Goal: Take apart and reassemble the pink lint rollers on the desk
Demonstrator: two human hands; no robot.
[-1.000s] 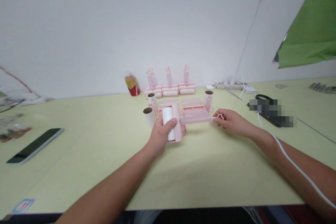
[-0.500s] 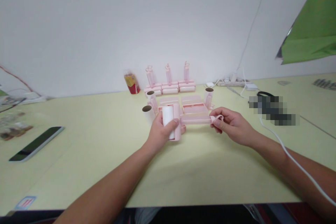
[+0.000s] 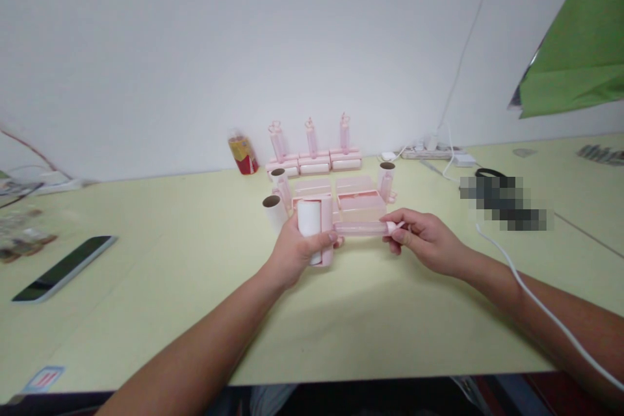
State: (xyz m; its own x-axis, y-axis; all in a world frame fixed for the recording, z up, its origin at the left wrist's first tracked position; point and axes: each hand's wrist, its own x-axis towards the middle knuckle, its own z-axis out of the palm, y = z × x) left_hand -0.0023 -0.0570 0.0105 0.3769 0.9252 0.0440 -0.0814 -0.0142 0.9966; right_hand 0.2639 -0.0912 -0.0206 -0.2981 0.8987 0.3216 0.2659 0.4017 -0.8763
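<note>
My left hand (image 3: pixel 295 250) is closed around the white paper roll (image 3: pixel 310 227) of a pink lint roller, just above the pale yellow table (image 3: pixel 370 312). Its pink handle (image 3: pixel 363 228) sticks out to the right. My right hand (image 3: pixel 423 242) pinches the far end of that handle with fingers closed. Just behind the roller lie pink roller covers (image 3: pixel 361 203) and cardboard cores (image 3: pixel 273 210).
Three assembled pink lint rollers (image 3: pixel 312 156) stand upright against the white wall, beside a red-and-yellow packet (image 3: pixel 242 155). A phone (image 3: pixel 63 268) lies at the left. A power strip (image 3: pixel 431 155) and white cable (image 3: pixel 531 299) are at the right, with green cloth (image 3: pixel 580 52) above.
My right hand has slid slightly left along the handle and closed more tightly on its end. The roller has risen a little and the left hand kept its grip.
</note>
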